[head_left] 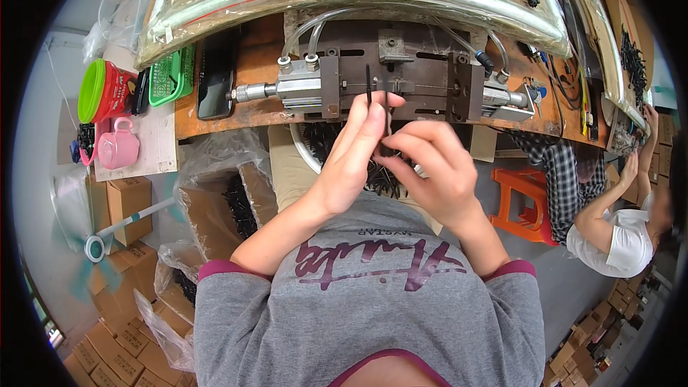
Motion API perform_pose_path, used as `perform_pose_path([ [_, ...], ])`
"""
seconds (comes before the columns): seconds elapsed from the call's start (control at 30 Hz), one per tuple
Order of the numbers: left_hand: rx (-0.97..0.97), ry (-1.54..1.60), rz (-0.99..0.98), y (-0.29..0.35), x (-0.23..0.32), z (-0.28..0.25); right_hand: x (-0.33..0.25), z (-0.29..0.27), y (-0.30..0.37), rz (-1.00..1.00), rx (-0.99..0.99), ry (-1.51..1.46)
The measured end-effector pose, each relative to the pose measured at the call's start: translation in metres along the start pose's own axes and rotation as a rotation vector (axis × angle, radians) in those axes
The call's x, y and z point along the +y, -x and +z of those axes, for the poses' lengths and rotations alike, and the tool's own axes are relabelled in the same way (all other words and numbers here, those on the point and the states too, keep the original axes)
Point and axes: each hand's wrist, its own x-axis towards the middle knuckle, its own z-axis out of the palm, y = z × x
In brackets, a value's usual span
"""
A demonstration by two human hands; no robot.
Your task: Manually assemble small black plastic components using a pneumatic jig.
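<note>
Wooden workbench (251, 64), grey floor (566, 279) (cardboard boxes (115, 358) stacked), orange stool (519, 197).

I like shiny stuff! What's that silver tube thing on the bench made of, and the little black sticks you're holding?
The silver cylinder looks like polished metal; it glints. The thin black sticks, pinched between the fingers of both hands, look like matte plastic, though that's hard to tell.

Factory workshop, pneumatic jig (387, 79) on workbench (251, 64), stacked cartons (107, 358)
</note>
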Motion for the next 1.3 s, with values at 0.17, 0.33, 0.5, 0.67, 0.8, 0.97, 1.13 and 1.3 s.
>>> perform_pose_path([
  [0.17, -0.011, 0.077, 0.069, 0.008, -0.001, -0.015, 0.024, 0.002, 0.015, 0.102, -0.067, 0.202],
  [0.33, -0.003, -0.062, 0.288, 0.009, 0.011, -0.016, 0.036, 0.014, 0.008, 0.001, -0.227, 0.49],
  [0.5, 0.167, -0.218, 0.309, 0.016, 0.032, -0.019, 0.03, 0.013, -0.001, 0.015, -0.233, 0.539],
  [0.67, 0.217, -0.662, 0.574, 0.012, 0.021, -0.027, 0.035, -0.004, -0.017, 0.046, -0.285, 0.364],
  [0.8, 0.233, -0.969, 0.693, -0.003, -0.01, -0.025, 0.061, -0.039, -0.073, -0.007, 0.027, 0.435],
  [0.97, 0.163, -1.188, 0.773, -0.017, -0.041, -0.009, 0.129, -0.071, -0.132, -0.108, 0.117, 0.839],
  [1.13, 0.193, -1.35, 0.76, -0.028, -0.049, -0.007, 0.127, -0.069, -0.139, -0.007, -0.056, 0.628],
  [1.3, 0.161, -1.36, 0.729, -0.029, -0.044, -0.009, 0.105, -0.062, -0.129, -0.09, 0.108, 0.413],
])
